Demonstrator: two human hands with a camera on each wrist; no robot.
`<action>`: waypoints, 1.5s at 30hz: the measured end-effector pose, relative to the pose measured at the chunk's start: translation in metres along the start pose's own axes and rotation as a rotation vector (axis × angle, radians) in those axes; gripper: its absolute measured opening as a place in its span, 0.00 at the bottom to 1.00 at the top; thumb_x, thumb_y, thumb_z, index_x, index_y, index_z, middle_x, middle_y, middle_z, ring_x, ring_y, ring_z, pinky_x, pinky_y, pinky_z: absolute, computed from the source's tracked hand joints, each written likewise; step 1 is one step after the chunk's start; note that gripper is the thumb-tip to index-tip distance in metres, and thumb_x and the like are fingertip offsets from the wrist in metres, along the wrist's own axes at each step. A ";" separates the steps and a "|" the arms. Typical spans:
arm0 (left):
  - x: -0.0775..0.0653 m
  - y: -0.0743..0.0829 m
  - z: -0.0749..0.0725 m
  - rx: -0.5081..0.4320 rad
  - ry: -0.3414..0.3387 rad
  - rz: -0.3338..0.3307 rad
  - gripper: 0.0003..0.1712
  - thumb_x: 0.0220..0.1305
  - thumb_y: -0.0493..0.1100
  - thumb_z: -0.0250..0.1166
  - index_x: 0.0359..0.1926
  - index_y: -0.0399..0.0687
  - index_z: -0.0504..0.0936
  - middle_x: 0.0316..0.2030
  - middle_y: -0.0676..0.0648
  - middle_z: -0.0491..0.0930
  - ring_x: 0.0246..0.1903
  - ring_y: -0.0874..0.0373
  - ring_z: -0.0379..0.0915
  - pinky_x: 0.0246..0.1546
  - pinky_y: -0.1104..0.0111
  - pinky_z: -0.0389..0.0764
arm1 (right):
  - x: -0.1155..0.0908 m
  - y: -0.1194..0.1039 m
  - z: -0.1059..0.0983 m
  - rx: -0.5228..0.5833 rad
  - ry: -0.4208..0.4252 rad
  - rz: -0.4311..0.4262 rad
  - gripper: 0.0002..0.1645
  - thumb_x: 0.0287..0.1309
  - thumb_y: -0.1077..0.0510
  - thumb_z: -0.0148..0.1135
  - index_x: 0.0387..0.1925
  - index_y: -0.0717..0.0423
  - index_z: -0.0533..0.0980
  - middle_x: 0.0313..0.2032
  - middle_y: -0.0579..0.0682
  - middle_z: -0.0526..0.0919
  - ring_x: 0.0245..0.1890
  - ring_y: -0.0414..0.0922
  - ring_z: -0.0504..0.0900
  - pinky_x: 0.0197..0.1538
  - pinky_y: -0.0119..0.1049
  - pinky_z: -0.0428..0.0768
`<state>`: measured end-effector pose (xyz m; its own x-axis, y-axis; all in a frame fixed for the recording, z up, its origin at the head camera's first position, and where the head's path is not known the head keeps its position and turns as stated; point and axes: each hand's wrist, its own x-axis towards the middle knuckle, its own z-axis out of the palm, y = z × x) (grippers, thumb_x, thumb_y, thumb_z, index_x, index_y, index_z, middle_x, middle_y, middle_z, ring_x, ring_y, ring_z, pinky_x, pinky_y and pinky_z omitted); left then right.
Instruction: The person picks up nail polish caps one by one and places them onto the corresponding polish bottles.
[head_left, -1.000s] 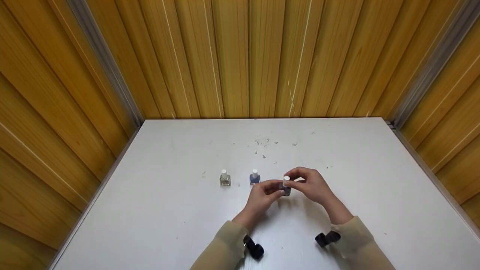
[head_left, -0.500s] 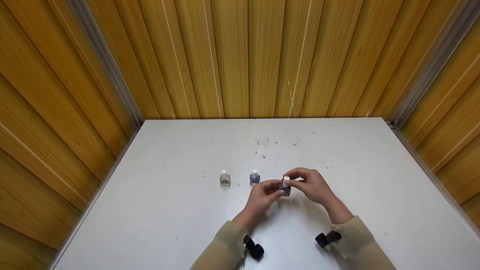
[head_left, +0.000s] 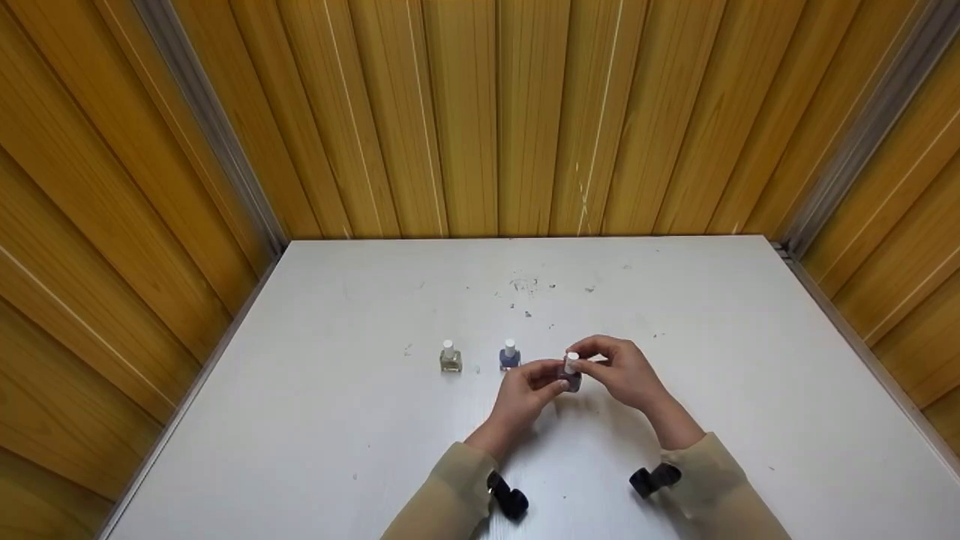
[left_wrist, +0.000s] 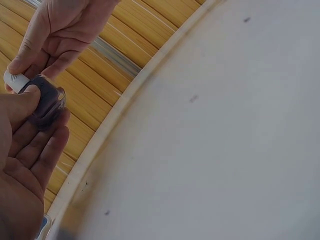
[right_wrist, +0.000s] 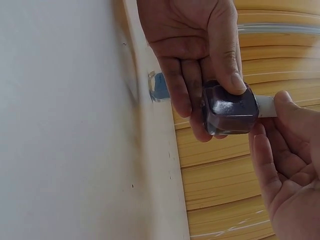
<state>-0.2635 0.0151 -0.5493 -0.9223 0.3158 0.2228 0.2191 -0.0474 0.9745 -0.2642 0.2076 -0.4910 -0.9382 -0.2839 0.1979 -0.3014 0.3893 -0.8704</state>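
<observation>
Between both hands is a nail polish bottle (right_wrist: 231, 111) of dark purple glass with a white cap (right_wrist: 266, 106). My left hand (head_left: 523, 397) pinches the glass body between thumb and fingers. The thumb and fingers of my right hand (head_left: 626, 373) grip the white cap, which sits on the bottle's neck. In the head view the bottle is held cap up, tilted slightly, over the table. A blue nail polish bottle (head_left: 510, 357) stands just beyond my left hand. Farther left stands a pale yellow-green nail polish bottle (head_left: 451, 358), also white-capped.
The white table (head_left: 337, 420) carries small dark specks and scuffs (head_left: 525, 285) toward the back. Wood-patterned panels (head_left: 465, 120) rise behind it and on both sides. Black wrist cameras (head_left: 510, 499) are worn at both sleeve cuffs.
Both hands keep nearly the same place and the same hold on the purple bottle. The white cap tilts very slightly to the left. The two standing bottles have not moved.
</observation>
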 end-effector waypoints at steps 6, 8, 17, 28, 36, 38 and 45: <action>0.000 -0.001 0.000 0.031 0.011 0.000 0.15 0.65 0.31 0.69 0.53 0.32 0.85 0.51 0.35 0.87 0.52 0.46 0.86 0.51 0.72 0.86 | -0.002 -0.003 0.000 -0.006 0.006 0.013 0.12 0.65 0.58 0.69 0.47 0.60 0.84 0.44 0.57 0.89 0.44 0.37 0.85 0.47 0.27 0.85; 0.000 0.000 0.000 0.045 0.021 -0.001 0.15 0.65 0.32 0.69 0.53 0.33 0.85 0.50 0.36 0.88 0.51 0.49 0.87 0.50 0.72 0.86 | -0.002 -0.003 0.001 -0.013 0.013 0.009 0.12 0.66 0.59 0.68 0.48 0.61 0.84 0.45 0.58 0.89 0.44 0.37 0.85 0.46 0.26 0.84; 0.000 0.000 0.002 0.060 0.042 -0.015 0.17 0.66 0.32 0.68 0.56 0.32 0.84 0.52 0.35 0.87 0.52 0.47 0.86 0.50 0.72 0.86 | -0.001 -0.003 0.003 -0.034 0.050 -0.022 0.12 0.65 0.59 0.69 0.48 0.60 0.85 0.43 0.56 0.90 0.43 0.36 0.85 0.47 0.25 0.84; 0.002 0.000 0.005 0.063 0.053 -0.049 0.18 0.66 0.29 0.67 0.57 0.32 0.83 0.53 0.34 0.86 0.53 0.45 0.85 0.52 0.72 0.85 | 0.003 0.005 0.004 -0.092 0.069 -0.024 0.12 0.65 0.61 0.68 0.48 0.61 0.85 0.44 0.56 0.90 0.45 0.43 0.87 0.48 0.25 0.84; 0.004 0.000 0.005 0.132 0.035 -0.047 0.24 0.70 0.29 0.61 0.66 0.29 0.75 0.62 0.33 0.80 0.63 0.44 0.79 0.65 0.67 0.79 | 0.010 0.012 0.003 -0.159 0.141 0.012 0.11 0.64 0.63 0.69 0.47 0.59 0.86 0.43 0.56 0.91 0.45 0.46 0.87 0.51 0.37 0.87; 0.004 0.000 0.005 0.156 0.026 -0.055 0.24 0.71 0.29 0.58 0.67 0.29 0.73 0.64 0.34 0.78 0.66 0.44 0.76 0.67 0.66 0.77 | 0.013 0.015 0.003 -0.172 0.148 0.022 0.11 0.64 0.64 0.69 0.48 0.60 0.86 0.43 0.56 0.90 0.46 0.47 0.87 0.52 0.41 0.87; 0.002 0.000 0.006 0.177 -0.023 -0.074 0.27 0.72 0.27 0.51 0.70 0.28 0.69 0.69 0.35 0.72 0.72 0.43 0.67 0.73 0.59 0.68 | 0.023 0.024 0.002 -0.203 0.163 0.059 0.12 0.64 0.65 0.68 0.48 0.61 0.85 0.45 0.59 0.90 0.48 0.55 0.88 0.55 0.49 0.86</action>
<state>-0.2634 0.0213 -0.5492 -0.9310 0.3335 0.1486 0.2058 0.1434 0.9680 -0.2922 0.2088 -0.5082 -0.9653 -0.1169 0.2336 -0.2577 0.5732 -0.7779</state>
